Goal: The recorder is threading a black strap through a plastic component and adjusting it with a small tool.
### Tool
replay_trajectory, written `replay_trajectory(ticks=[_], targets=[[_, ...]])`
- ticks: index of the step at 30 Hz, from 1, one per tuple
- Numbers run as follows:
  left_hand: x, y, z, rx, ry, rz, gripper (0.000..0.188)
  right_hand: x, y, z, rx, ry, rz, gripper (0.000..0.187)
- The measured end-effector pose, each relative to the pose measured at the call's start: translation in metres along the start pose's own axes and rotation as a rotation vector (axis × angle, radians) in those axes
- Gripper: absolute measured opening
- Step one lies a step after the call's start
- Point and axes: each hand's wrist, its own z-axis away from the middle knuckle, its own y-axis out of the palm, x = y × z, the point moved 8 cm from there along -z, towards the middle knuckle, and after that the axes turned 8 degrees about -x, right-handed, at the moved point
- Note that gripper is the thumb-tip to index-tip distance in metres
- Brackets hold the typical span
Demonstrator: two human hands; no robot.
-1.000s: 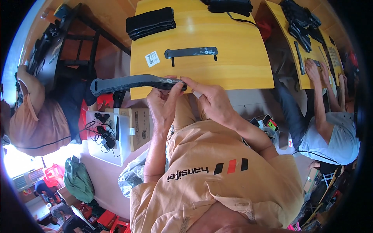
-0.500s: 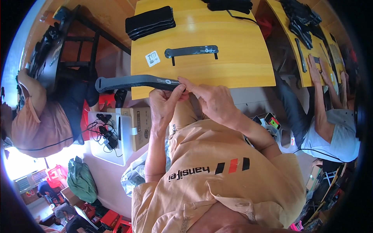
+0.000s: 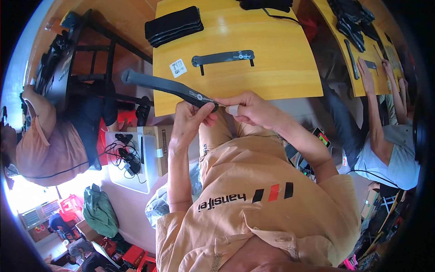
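Strap stack (image 3: 158,84), right end tight in pinched left hand (image 3: 188,121), beside half-curled right hand (image 3: 256,110), its grip unclear.

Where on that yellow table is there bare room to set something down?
The largest bare patch on the yellow table lies between the single dark strap and the table's right edge; a narrower one separates that strap from the black stack. Black items crowd the far edge, and the strap bundle in the left hand crosses the near-left corner.
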Motion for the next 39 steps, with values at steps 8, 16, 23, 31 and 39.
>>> replay_trajectory(ticks=[8,16,23,31,39], targets=[[-0.002,0.0,-0.003,-0.059,-0.004,0.0,0.018,0.044,0.016,0.021,-0.465,-0.529,1.182,0.057],[0.0,0.006,-0.003,-0.014,0.013,-0.055,0.015,0.035,0.002,0.016,-0.371,-0.793,0.822,0.049],[0.003,0.009,0.003,0.118,-0.044,-0.076,0.014,-0.004,-0.003,0.014,0.019,0.154,-0.185,0.055],[0.018,0.01,-0.005,0.03,-0.106,-0.04,0.016,0.031,0.008,0.028,-0.448,-0.748,1.012,0.048],[0.008,0.011,-0.001,0.002,-0.05,-0.066,0.015,0.014,0.0,0.016,-0.405,-0.471,0.741,0.054]])
